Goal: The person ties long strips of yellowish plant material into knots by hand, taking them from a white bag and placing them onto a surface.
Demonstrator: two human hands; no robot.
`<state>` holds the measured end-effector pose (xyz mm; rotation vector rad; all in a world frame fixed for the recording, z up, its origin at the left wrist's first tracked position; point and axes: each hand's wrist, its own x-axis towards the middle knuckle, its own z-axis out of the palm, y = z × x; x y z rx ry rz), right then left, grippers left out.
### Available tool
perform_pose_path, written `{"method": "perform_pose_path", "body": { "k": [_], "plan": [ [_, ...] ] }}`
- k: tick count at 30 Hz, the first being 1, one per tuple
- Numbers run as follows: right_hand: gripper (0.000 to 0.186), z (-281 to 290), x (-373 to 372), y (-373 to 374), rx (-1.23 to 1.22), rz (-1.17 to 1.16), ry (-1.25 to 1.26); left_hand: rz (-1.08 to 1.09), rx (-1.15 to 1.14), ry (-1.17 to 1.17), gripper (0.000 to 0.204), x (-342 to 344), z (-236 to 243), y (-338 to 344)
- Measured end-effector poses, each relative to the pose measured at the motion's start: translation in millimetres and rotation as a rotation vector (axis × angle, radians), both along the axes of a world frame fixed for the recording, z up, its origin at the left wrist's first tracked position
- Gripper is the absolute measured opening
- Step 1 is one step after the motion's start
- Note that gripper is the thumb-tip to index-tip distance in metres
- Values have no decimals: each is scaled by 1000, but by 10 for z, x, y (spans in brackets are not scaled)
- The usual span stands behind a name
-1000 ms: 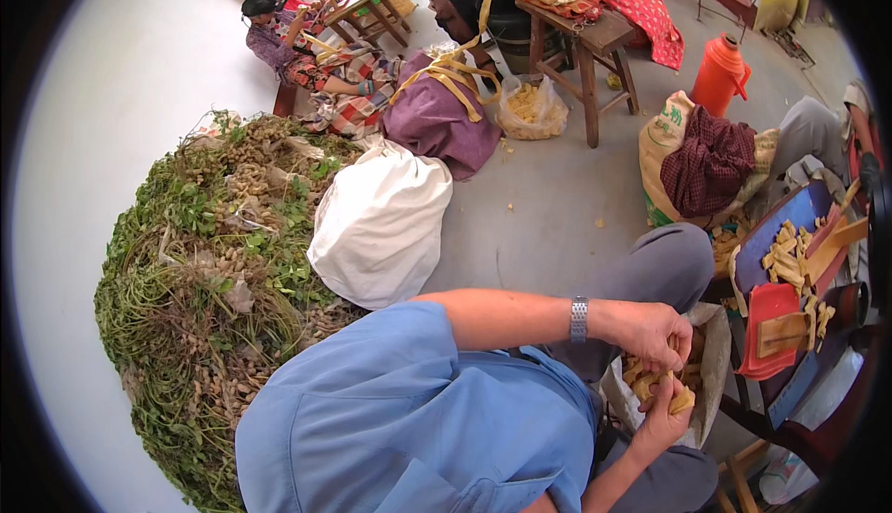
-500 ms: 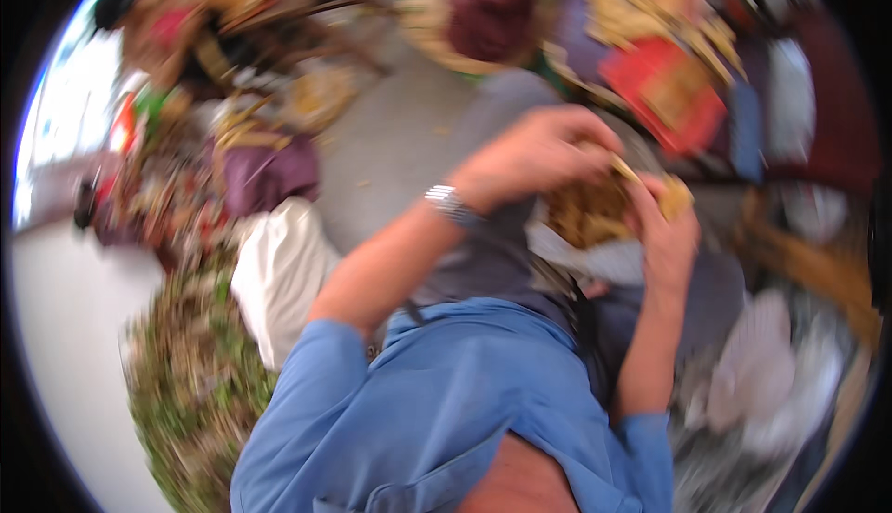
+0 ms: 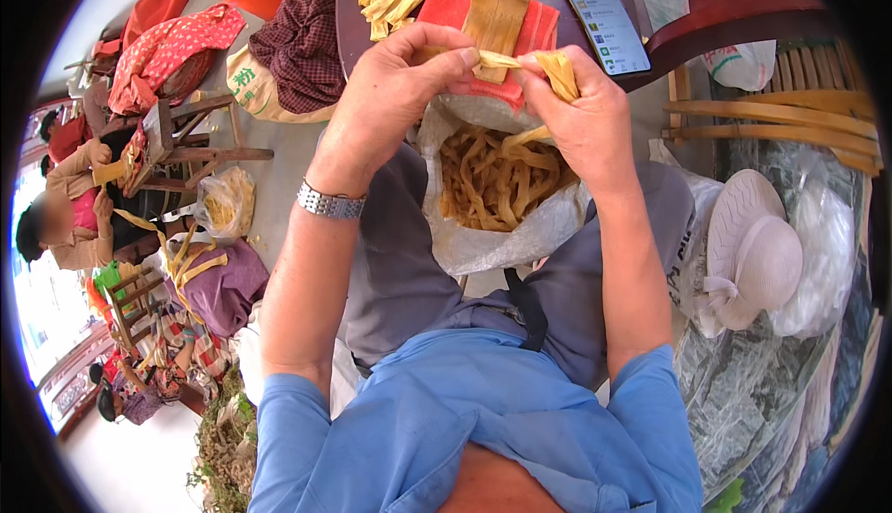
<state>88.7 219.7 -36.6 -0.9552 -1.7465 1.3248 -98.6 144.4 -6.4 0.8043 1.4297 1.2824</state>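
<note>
My left hand [image 3: 400,85], a metal watch on its wrist, pinches one end of a pale yellow flat strip [image 3: 499,60] between thumb and fingers. The strip spans to my right hand [image 3: 587,113], which is closed on its other part and on a folded yellow bundle [image 3: 558,74]; a tail hangs below that hand. Both hands are held above the table's near edge, by a wooden block [image 3: 502,2] lying on a red cloth [image 3: 541,32]. Beneath them, between my knees, a white plastic sack [image 3: 465,255] stands open, full of tan strips [image 3: 492,183].
Folded yellow pieces [image 3: 404,0] and a lit phone [image 3: 602,20] lie on the dark table. A pale hat [image 3: 757,248] rests on clear plastic at right, below a wooden slatted chair [image 3: 790,113]. At left are a wooden stool [image 3: 218,152] and a seated person [image 3: 70,220] handling strips.
The view has swung right and steadied, bringing table, block and phone ahead of me. My hands have moved up from over the sack to the table edge, with yellow strip still in them.
</note>
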Motion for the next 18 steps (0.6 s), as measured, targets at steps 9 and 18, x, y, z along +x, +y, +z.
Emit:
{"method": "perform_pose_path", "body": {
  "k": [9, 18],
  "plan": [
    [14, -91, -233, 401, 286, -6, -141, 16, -1, 125, 25, -182, -115, 387],
    [18, -161, -285, 435, 222, 32, -294, -24, -104, 213, 19, -224, -316, 453]
  ]
}}
